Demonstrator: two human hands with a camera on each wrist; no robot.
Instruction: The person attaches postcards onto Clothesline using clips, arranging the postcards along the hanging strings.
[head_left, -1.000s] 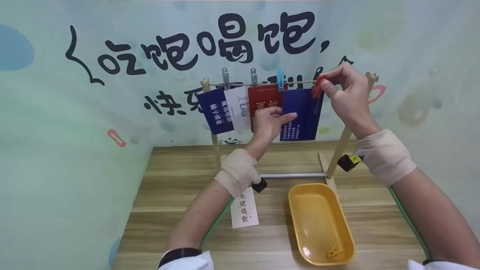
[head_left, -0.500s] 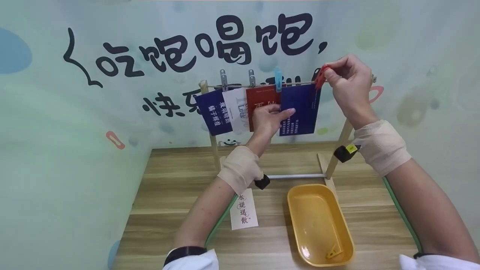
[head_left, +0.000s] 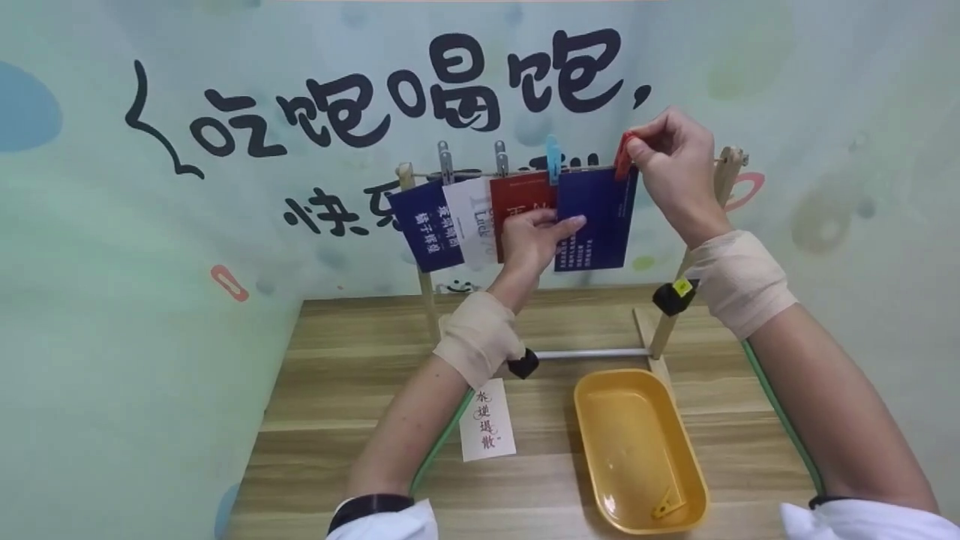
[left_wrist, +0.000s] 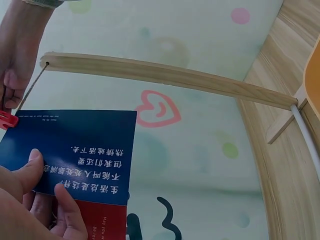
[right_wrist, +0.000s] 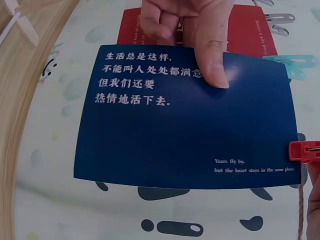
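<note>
My left hand (head_left: 529, 244) pinches a dark blue card (head_left: 604, 217) by its left edge, thumb in front and fingers behind. At the card's upper right corner, my right hand (head_left: 679, 169) pinches a red clothespin (head_left: 622, 156). In the right wrist view the red clothespin (right_wrist: 305, 151) overlaps that corner beside the twine (right_wrist: 301, 210). Left of it, a light blue clothespin (head_left: 553, 160) stands on the line above a red card (head_left: 517, 187), which is partly hidden by my left hand. Two grey clothespins (head_left: 446, 163) stand farther left, by a white card (head_left: 463, 225) and another blue card (head_left: 424, 225).
The twine runs between two wooden posts (head_left: 726, 180) joined below by a metal bar (head_left: 592, 353). On the wooden table (head_left: 360, 360) stands a yellow tray (head_left: 589, 442) with a yellow clothespin (head_left: 666, 505) in it. A white card (head_left: 487, 435) lies left of the tray.
The blue card has risen to the twine. My right hand first lifted the red clothespin, then moved left with it onto the card's upper right corner.
</note>
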